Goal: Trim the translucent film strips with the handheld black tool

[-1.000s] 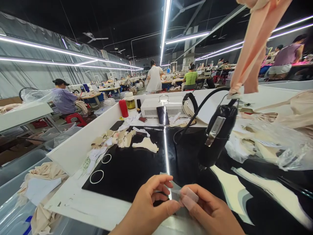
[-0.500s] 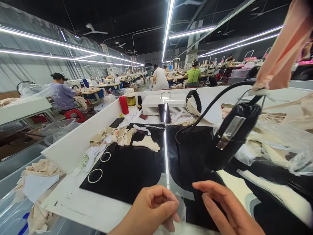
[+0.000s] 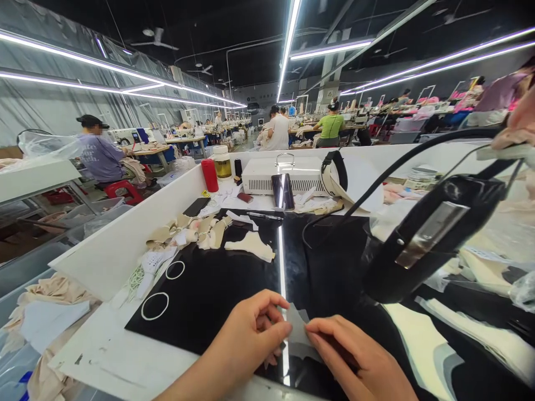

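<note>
My left hand (image 3: 251,340) and my right hand (image 3: 355,362) meet over the near edge of a glossy black work surface (image 3: 217,289). Between their pinched fingertips is a small, thin translucent film piece (image 3: 297,329). Both hands are closed on it, thumb against forefinger. A black hanging tool (image 3: 430,236) with a metal clip and a black cord dangles just right of and above my right hand.
Beige fabric cut pieces (image 3: 251,245) and two white rings (image 3: 155,305) lie on the black surface. A white machine box (image 3: 280,175), a phone, a red bottle (image 3: 209,175) and a jar stand at the back. Plastic bags with fabric sit right. Other workers sit at distant tables.
My right hand, which had let go and opened half a second ago, has come back and pinched the film again beside my left hand. The view has shifted slightly right.
</note>
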{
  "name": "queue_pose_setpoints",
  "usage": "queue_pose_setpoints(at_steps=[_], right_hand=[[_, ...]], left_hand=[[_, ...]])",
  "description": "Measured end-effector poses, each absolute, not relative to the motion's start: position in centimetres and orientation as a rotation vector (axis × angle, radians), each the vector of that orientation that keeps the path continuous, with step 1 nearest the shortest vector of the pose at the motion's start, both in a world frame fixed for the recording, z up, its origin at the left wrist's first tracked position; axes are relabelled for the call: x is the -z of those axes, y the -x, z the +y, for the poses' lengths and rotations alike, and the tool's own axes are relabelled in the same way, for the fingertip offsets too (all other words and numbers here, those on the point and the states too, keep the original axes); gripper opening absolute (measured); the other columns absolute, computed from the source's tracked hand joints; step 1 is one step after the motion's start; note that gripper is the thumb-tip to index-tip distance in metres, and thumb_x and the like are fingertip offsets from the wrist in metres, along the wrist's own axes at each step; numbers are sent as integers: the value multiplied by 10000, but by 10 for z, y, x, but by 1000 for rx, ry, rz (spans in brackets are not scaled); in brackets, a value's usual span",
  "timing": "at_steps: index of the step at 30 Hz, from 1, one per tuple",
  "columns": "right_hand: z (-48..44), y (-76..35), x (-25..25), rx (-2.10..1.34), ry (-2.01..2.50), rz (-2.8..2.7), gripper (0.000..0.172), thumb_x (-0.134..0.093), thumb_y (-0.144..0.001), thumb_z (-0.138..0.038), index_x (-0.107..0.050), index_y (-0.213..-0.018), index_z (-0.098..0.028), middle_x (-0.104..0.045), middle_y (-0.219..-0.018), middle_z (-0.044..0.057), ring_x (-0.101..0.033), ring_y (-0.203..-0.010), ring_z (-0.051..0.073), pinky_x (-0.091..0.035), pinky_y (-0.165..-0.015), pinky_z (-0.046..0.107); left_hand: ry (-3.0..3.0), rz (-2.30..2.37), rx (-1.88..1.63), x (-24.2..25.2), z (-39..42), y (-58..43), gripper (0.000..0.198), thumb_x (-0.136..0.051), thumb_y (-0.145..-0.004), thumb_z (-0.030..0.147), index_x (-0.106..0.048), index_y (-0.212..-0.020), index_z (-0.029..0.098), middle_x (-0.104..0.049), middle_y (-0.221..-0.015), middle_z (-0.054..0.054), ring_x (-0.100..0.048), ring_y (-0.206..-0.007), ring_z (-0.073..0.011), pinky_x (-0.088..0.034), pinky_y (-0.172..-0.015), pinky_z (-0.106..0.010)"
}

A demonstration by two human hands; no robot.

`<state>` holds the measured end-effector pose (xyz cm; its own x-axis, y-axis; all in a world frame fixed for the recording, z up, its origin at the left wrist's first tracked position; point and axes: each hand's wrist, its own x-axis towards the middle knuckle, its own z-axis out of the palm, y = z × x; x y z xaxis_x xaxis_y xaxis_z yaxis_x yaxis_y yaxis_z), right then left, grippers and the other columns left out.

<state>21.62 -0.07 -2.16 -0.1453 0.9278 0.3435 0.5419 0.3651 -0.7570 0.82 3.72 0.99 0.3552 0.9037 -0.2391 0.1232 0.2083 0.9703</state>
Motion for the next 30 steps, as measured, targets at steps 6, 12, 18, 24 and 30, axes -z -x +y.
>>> queue_pose_setpoints(at_steps=[6,12,18,24,30], right_hand=[[10,-219,32,-328,1307,-2044,205,-504,-1071,-291,-697,-1140,-304,-752,-1022,6,-765,-902,151,-623,-793,202],[13,-219,38,4,1326,-2207,273,-421,-1098,-289,-693,-1126,-271,-733,-920,19,-726,-791,188,-622,-702,295],[15,-217,39,35,1305,-2243,312,-396,-1103,-245,-708,-1105,-247,-716,-880,25,-688,-744,189,-591,-693,328],[17,-216,40,29,1307,-2242,312,-391,-1103,-246,-702,-1122,-247,-712,-893,35,-690,-757,195,-585,-668,322],[17,-218,43,21,1299,-2243,302,-393,-1103,-250,-693,-1141,-253,-711,-914,40,-699,-776,198,-594,-682,320]], left_hand=[[-1835,1343,-653,-6,43,-3,63,-661,-914,245,-612,-951,234,-626,-748,55,-534,-605,-119,-368,-601,-237],[-2259,1391,-616,8,44,-1,133,-645,-962,215,-610,-835,231,-665,-759,25,-607,-658,-161,-335,-619,-273],[-2418,1413,-461,9,41,-1,138,-628,-987,216,-620,-849,223,-683,-799,7,-632,-690,-171,-347,-632,-280],[-2438,1423,-387,8,42,-2,135,-617,-1001,213,-621,-866,211,-688,-827,1,-645,-708,-171,-350,-641,-284],[-2433,1424,-389,8,41,-1,137,-615,-1006,223,-631,-871,205,-685,-828,-5,-647,-710,-175,-355,-640,-287]])
